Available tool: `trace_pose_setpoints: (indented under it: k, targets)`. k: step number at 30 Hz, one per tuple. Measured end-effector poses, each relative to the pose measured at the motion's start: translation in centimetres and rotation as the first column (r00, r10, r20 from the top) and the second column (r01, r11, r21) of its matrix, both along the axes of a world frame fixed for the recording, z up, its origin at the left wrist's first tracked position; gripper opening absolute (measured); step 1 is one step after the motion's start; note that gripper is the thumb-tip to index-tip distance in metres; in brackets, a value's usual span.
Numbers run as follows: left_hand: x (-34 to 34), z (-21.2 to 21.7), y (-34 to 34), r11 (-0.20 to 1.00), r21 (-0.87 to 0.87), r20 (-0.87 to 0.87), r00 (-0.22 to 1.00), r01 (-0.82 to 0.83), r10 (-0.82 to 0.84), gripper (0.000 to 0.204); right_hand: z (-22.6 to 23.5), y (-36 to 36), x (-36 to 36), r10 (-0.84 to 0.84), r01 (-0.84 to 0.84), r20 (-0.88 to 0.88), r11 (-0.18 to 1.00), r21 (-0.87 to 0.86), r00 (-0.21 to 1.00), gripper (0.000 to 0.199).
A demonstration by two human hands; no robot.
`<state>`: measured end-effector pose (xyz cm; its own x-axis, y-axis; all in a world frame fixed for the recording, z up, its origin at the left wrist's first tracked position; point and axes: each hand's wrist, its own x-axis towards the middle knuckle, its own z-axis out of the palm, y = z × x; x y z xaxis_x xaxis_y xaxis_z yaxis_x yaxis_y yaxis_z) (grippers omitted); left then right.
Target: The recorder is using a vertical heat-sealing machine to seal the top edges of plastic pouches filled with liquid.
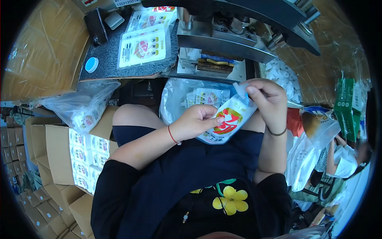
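Note:
A white pouch point(227, 121) with a red and yellow-green print and clear edges is held tilted above my lap. My left hand point(197, 121) grips it by its left side, thumb on the printed face. At the pouch's upper corner, my right hand point(270, 95) pinches a small whitish plastic spout point(240, 91) between thumb and fingers. The spout meets the pouch's top opening; how far it sits inside cannot be made out. Just beyond my hands, a clear plastic bag point(171, 99) between my knees holds more printed pouches point(207, 96).
A metal press point(223, 44) stands ahead. Flat pouches point(142, 47), a phone point(95, 27) and a blue-topped round lid point(92, 64) lie on the grey mat to its left. White spouts point(283, 77) are heaped at right. Filled cartons point(57, 153) stand left; another person point(343, 161) sits far right.

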<state>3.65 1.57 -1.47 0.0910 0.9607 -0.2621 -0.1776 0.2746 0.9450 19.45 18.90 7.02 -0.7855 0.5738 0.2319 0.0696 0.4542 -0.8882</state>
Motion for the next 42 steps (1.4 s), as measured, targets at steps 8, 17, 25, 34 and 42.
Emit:
trace_pose_setpoints:
  k: [8,17,25,34,42]
  targets:
    - [1.1,0.0,0.4,0.992,0.033,0.247,0.963,-0.123,0.111,0.029,-1.3,1.5,1.7,-0.008,0.009,0.033,1.000,-0.030,0.999,0.017]
    - [1.3,0.5,0.2,0.995,-0.035,0.327,0.939,-0.098,0.104,0.031,-1.6,1.2,2.0,-0.063,0.068,0.054,0.991,-0.115,0.997,0.017]
    - [0.8,-0.3,0.0,0.993,-0.095,0.398,0.917,0.072,-0.028,0.036,-0.2,2.3,2.5,0.160,-0.149,0.216,0.987,-0.064,0.963,0.019]
    - [0.2,-0.5,-0.1,0.997,-0.062,0.377,0.926,0.052,-0.025,0.034,-1.8,2.6,2.7,-0.171,0.139,0.162,0.972,0.189,0.972,0.022]
    - [-4.9,1.7,2.8,0.949,-0.161,0.453,0.834,-0.270,0.315,0.037,-4.1,9.1,3.2,-0.542,0.056,0.478,0.700,0.712,0.691,0.032]
